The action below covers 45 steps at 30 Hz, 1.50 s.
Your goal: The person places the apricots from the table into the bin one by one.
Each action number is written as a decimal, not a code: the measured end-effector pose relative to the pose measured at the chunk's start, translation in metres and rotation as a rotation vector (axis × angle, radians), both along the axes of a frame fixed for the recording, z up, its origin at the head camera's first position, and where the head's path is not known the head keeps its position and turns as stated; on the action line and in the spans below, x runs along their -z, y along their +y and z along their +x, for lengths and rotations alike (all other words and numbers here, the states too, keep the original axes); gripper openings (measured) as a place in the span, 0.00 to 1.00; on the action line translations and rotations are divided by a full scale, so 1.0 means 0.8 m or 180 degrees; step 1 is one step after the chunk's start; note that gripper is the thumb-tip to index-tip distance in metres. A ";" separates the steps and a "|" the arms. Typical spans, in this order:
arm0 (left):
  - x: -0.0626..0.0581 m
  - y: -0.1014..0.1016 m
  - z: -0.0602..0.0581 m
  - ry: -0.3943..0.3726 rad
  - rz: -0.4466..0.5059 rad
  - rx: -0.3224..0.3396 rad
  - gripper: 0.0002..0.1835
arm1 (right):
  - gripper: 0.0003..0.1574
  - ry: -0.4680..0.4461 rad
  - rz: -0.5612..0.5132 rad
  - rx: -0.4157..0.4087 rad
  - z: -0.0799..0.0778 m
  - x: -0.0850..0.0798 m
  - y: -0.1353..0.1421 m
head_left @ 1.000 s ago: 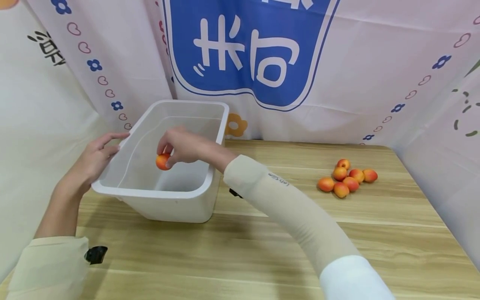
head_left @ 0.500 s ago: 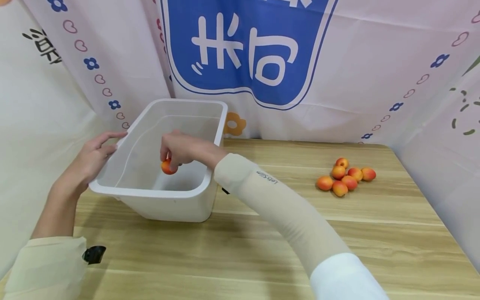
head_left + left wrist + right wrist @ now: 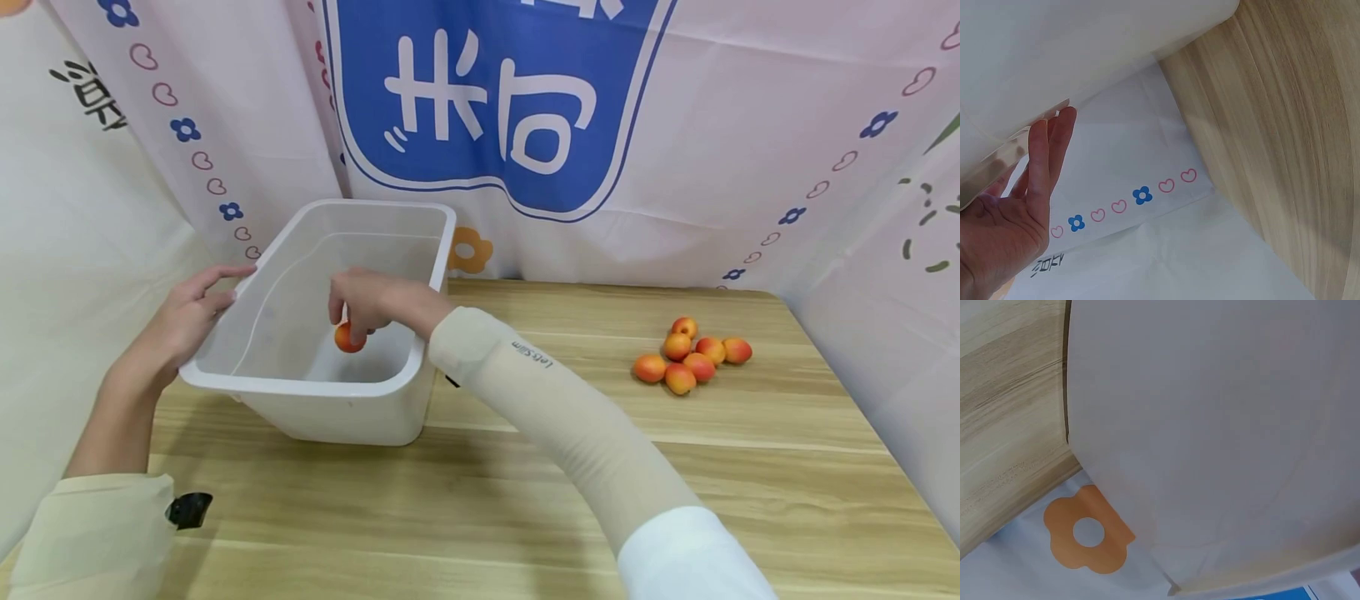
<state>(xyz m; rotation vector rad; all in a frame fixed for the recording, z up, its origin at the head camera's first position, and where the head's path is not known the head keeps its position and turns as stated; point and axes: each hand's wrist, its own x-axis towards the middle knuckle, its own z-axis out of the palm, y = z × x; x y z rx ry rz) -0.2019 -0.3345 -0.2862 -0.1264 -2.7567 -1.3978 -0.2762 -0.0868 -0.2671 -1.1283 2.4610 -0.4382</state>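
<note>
The right hand (image 3: 363, 300) pinches one round, orange-red fruit (image 3: 349, 337) inside the pale bin (image 3: 300, 387); the left hand (image 3: 191, 312) rests nearly straight-fingered against its rim. The fruit looks light, smooth and bruisable — best held round its middle. The bin seems stiff plastic. Seven similar fruits (image 3: 699, 367) cluster on the wood-grained table (image 3: 750, 500).

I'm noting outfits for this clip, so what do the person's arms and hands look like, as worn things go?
The left hand and right hand are bare. The left cream sleeve has a small black piece at its edge; the right cream sleeve carries small dark lettering and meets a white sleeve further up the arm.
</note>
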 end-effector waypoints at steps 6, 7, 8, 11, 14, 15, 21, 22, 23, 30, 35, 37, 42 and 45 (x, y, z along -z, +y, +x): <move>0.001 0.001 -0.002 0.0011 0.0029 0.0015 0.24 | 0.26 0.0041 0.0021 -0.0044 -0.004 -0.006 0.013; 0.001 0.001 -0.002 0.0005 0.0027 0.0016 0.24 | 0.25 0.0055 -0.0029 -0.0075 -0.004 -0.008 0.017; 0.001 0.002 -0.002 0.0002 0.0025 0.0014 0.24 | 0.24 0.0082 -0.0105 -0.0124 -0.004 -0.011 0.022; 0.000 0.002 -0.002 -0.0020 0.0053 0.0015 0.23 | 0.22 0.0167 -0.0405 -0.0247 -0.001 -0.021 0.039; -0.001 0.001 -0.002 -0.0042 0.0084 0.0015 0.23 | 0.22 0.0273 -0.0778 -0.0343 0.005 -0.033 0.061; -0.001 0.001 -0.002 -0.0045 0.0088 0.0014 0.23 | 0.23 0.0274 -0.0906 -0.0326 0.008 -0.036 0.069; -0.002 0.001 -0.001 -0.0029 0.0050 0.0005 0.24 | 0.25 0.0294 -0.1507 -0.0158 0.027 -0.048 0.116; -0.001 0.001 -0.001 -0.0027 0.0055 0.0002 0.24 | 0.24 0.0313 -0.1564 -0.0151 0.029 -0.049 0.122; -0.001 0.001 -0.001 -0.0029 0.0062 -0.0001 0.24 | 0.24 0.0336 -0.1606 -0.0152 0.031 -0.049 0.128; -0.003 0.004 0.000 -0.0061 -0.0086 -0.0026 0.26 | 0.22 0.0296 -0.1724 -0.0147 0.045 -0.040 0.170; -0.004 0.005 0.002 -0.0073 -0.0118 -0.0012 0.27 | 0.21 0.0355 -0.1785 -0.0113 0.043 -0.028 0.198; -0.004 0.005 0.002 -0.0069 -0.0108 -0.0005 0.27 | 0.20 0.0348 -0.1810 -0.0069 0.040 -0.022 0.210; -0.003 0.005 0.001 -0.0044 -0.0085 0.0000 0.27 | 0.20 0.0278 -0.1760 0.0109 0.036 -0.007 0.245; -0.003 0.004 0.002 -0.0059 -0.0096 -0.0004 0.27 | 0.20 0.0247 -0.1693 0.0215 0.033 0.001 0.265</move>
